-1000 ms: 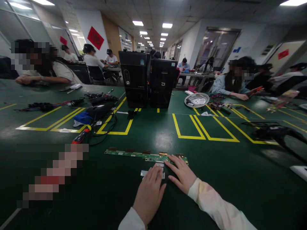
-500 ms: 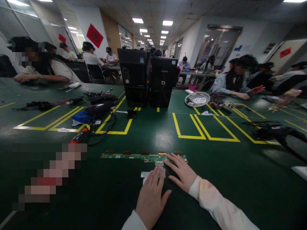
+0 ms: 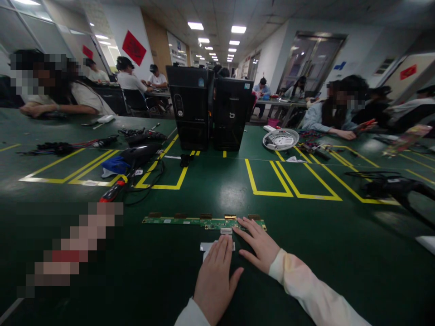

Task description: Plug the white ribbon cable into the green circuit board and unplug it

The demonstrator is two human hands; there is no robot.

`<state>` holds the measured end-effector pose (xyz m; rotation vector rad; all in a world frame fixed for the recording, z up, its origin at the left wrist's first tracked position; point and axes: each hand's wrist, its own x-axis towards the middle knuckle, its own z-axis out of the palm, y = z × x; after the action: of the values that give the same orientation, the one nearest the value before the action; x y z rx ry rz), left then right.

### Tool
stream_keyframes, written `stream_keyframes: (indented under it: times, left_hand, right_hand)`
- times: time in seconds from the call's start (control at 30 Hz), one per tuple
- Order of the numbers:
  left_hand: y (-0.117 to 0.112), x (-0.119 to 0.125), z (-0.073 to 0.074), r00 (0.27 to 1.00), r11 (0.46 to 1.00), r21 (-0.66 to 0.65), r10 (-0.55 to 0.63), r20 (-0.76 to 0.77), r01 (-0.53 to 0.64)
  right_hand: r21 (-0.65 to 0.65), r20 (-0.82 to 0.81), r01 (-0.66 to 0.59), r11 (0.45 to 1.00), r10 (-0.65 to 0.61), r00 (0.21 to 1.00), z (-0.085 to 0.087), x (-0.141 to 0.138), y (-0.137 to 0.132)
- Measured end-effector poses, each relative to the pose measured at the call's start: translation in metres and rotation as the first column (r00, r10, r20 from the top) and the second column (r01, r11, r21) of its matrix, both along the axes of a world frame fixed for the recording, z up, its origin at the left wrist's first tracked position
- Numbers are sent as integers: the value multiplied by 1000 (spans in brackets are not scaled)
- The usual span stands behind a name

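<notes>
A long, narrow green circuit board (image 3: pixel 186 222) with brownish flex tabs along its far edge lies on the dark green table. My right hand (image 3: pixel 260 246) is spread out flat, its fingertips on the right part of the board. My left hand (image 3: pixel 215 276) lies palm down just in front, its fingers stretched out over a pale ribbon cable (image 3: pixel 205 246). Its fingertips reach to the white connector (image 3: pixel 226 231) on the board's near edge. Most of the cable is hidden under that hand, so I cannot tell whether it sits in the connector.
Two black computer towers (image 3: pixel 190 108) stand ahead. On the left are a black-and-red tool handle (image 3: pixel 113 192), a blue-and-black item (image 3: pixel 115 166) and cables (image 3: pixel 56 148). A white basket (image 3: pixel 280 139) and a black cabled object (image 3: pixel 390 185) lie right. People sit around the tables.
The fingers of my left hand have drawn slightly closer together over the cable. My right hand and the board keep their places; the view has shifted a little.
</notes>
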<state>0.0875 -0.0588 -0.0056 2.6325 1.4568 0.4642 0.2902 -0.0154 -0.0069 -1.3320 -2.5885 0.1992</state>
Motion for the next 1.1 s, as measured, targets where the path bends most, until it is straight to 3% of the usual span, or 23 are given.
stream_keyframes:
  times: [0.43, 1.1]
  left_hand:
    - [-5, 15, -2, 994, 994, -4, 107, -30, -107]
    - [4, 6, 8, 999, 999, -25, 41, -14, -41]
  right_hand:
    - [-13, -1, 0, 1000, 0, 1000, 1, 1, 0]
    - [-13, -22, 1, 1000, -1, 1000, 6, -2, -2]
